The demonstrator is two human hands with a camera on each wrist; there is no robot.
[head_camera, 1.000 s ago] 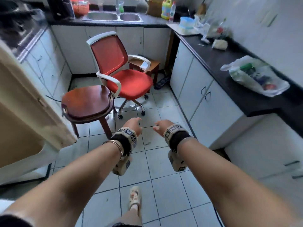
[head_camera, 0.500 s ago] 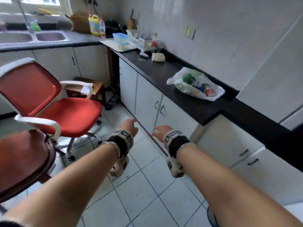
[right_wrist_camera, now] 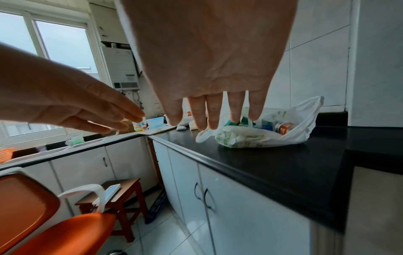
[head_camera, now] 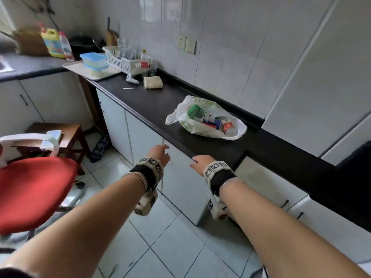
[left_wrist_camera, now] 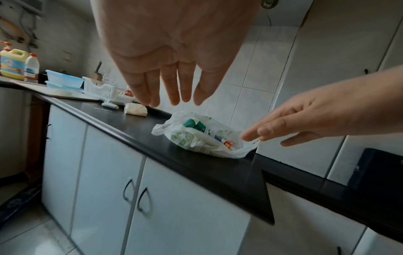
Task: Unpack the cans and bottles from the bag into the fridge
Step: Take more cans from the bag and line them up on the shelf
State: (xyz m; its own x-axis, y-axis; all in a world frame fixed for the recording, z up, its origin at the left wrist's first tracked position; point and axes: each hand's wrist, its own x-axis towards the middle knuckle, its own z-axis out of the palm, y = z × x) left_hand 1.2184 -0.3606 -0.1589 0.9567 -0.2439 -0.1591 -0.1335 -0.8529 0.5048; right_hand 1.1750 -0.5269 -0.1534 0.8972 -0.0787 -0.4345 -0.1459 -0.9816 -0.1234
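Left hand (head_camera: 158, 153) and right hand (head_camera: 198, 162) both empty, fingers straight, short of bag (head_camera: 206, 121) on counter (head_camera: 152, 101).

No text, brand or number is legible: the red label on the bottle (head_camera: 145, 63) by the dish rack (head_camera: 122, 59), the label on the yellow jug (head_camera: 52, 43) and the print on the bag (head_camera: 204, 121) are too blurred, and the wrist bands (head_camera: 215, 167) bear only black-and-white marker squares.
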